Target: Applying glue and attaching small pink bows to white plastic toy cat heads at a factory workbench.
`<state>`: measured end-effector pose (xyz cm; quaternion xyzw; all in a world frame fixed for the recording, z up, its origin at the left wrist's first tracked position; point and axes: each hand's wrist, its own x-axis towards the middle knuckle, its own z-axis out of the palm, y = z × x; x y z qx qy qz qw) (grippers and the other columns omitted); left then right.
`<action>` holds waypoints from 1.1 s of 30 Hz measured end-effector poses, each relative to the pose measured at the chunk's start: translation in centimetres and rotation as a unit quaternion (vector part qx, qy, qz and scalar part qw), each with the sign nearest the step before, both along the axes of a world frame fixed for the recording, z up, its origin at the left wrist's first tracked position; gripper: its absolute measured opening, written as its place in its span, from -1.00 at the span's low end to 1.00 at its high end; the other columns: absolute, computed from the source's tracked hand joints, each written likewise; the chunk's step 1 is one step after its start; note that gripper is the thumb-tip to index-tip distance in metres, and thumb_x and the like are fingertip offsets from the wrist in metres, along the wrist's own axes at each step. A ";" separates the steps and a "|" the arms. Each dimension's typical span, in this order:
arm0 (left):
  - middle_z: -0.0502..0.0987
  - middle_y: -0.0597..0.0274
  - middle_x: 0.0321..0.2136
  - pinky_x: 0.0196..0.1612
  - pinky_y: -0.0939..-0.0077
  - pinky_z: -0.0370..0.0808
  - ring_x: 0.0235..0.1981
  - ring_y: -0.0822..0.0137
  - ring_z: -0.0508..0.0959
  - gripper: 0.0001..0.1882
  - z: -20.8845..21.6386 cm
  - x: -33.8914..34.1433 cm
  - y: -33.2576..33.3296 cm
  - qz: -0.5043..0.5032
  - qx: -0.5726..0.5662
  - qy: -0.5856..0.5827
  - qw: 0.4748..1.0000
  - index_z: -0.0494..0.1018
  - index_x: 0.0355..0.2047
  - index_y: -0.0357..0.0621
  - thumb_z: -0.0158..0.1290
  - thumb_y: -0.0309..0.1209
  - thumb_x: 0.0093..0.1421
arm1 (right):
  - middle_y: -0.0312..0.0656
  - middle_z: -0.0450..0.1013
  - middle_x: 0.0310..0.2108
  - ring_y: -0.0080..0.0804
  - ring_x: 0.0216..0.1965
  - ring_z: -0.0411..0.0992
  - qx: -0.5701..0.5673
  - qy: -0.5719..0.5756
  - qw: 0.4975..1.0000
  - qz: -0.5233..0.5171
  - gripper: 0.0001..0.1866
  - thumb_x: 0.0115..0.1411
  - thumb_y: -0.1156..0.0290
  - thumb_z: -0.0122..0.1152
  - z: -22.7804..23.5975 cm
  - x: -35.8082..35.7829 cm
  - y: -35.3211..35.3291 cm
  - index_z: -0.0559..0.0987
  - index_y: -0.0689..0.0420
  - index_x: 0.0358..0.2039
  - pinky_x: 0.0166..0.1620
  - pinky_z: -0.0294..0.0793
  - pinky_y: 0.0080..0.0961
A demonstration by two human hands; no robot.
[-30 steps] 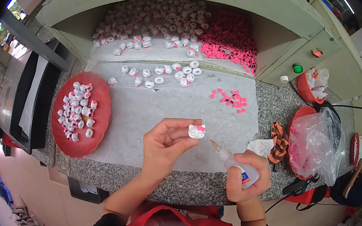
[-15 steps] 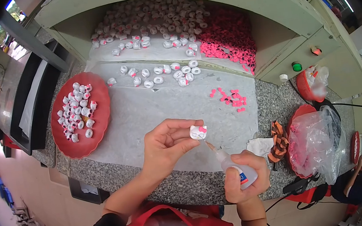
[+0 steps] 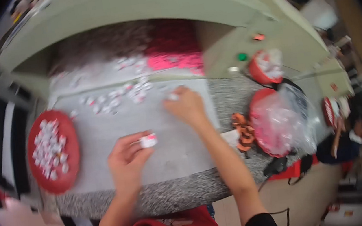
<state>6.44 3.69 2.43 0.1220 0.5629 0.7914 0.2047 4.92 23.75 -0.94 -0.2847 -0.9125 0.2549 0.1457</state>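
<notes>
My left hand [image 3: 128, 158] pinches a small white cat-head piece with a pink bow [image 3: 149, 140] above the white sheet [image 3: 168, 159]. Further out, my right hand [image 3: 187, 105] is over the right part of the sheet, its fingers bent together. A small whitish thing [image 3: 173, 96] shows at its fingertips, too smeared to name. Several loose white pieces [image 3: 105, 105] lie along the sheet's far edge, left of that hand. The squeeze bottle seen earlier does not show, and my right hand covers the spot where the small pink pieces lay.
A red plate [image 3: 77, 159] of white pieces stands at the left. The shelf's pink heap [image 3: 174, 55] lies beside many more pieces. To the right are an orange-and-black striped wrapped thing [image 3: 243, 132], clear plastic bags [image 3: 281, 123] and a red basket [image 3: 257, 68].
My right hand has moved away from the cat-head piece, reaching forward; the squeeze bottle it held no longer shows. My left hand still holds its piece. The whole view has shifted and blurred.
</notes>
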 end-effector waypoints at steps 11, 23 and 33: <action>0.41 0.19 -0.25 -0.19 0.60 0.39 -0.24 0.35 0.46 -0.65 -2.8 -0.5 -3.0 0.029 -0.027 0.042 0.998 0.30 -0.15 -0.31 -0.01 -0.64 -0.01 | 0.03 0.42 -0.56 -0.02 -0.50 0.42 -0.006 0.021 0.998 0.056 -0.89 -0.22 0.51 0.07 -1.7 2.2 -4.7 0.50 0.23 -0.59 -0.45 0.41 -0.21; 0.44 0.11 -0.27 -0.20 0.56 0.41 -0.28 0.33 0.49 -0.64 -3.1 -0.8 -2.8 0.052 -0.062 0.042 0.996 0.31 -0.16 -0.33 0.00 -0.66 -0.04 | -0.05 0.45 -0.43 -0.11 -0.40 0.43 -0.078 0.055 0.988 0.122 -0.78 -0.21 0.48 0.15 -3.7 5.0 -4.7 0.56 0.10 -0.44 -0.32 0.41 -0.40; 0.46 0.12 -0.27 -0.18 0.60 0.44 -0.24 0.37 0.49 -0.65 -2.7 0.0 -2.7 -0.009 0.002 -0.017 1.000 0.32 -0.16 -0.34 -0.02 -0.73 -0.01 | -0.17 0.41 -0.56 -0.53 -0.66 0.34 -0.576 0.142 0.792 0.141 -0.84 -0.12 0.62 0.21 2.0 6.7 -4.6 0.47 0.32 -0.46 -0.61 0.35 -0.66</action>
